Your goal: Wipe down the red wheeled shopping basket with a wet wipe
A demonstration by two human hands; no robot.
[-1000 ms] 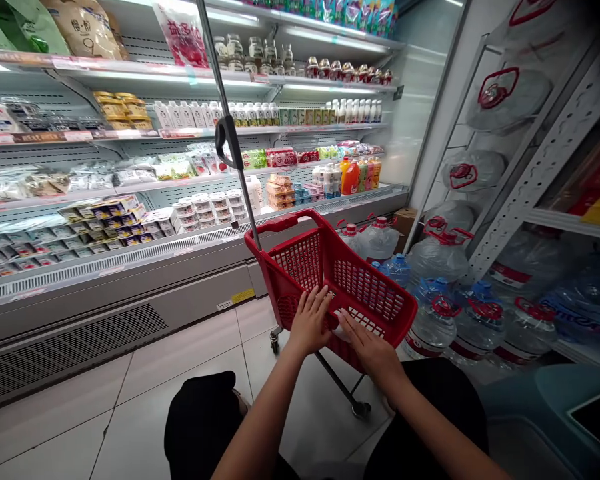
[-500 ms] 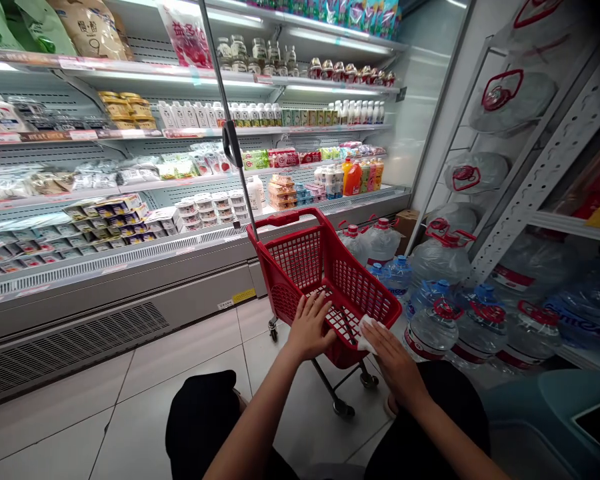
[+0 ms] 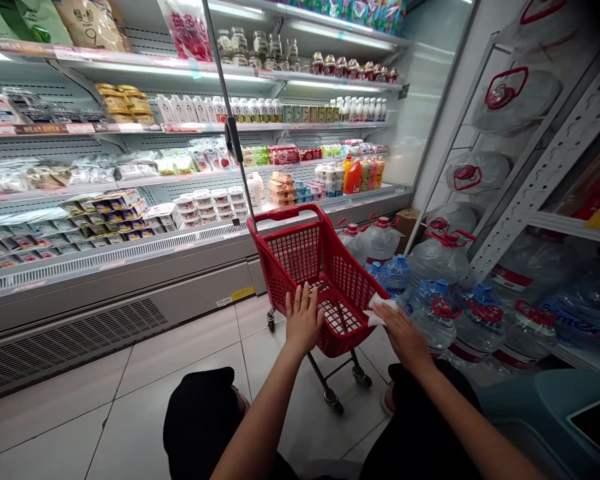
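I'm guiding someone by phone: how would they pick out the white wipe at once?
Find the long refrigerated display case, then the red shopping cart in front of it. At the cart's near right corner, the right hand holds the white wipe. Crumpled and pale, it stands out against the cart's rigid red.

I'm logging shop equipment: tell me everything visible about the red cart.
The red cart, seemingly plastic, stands upright on the floor: slotted walls and base, far-end handle, dark metal-looking frame, three visible wheels. A thin pole rises by the handle. The right hand holds a white tissue at its rim; the left hand overlaps its left side, contact unclear.
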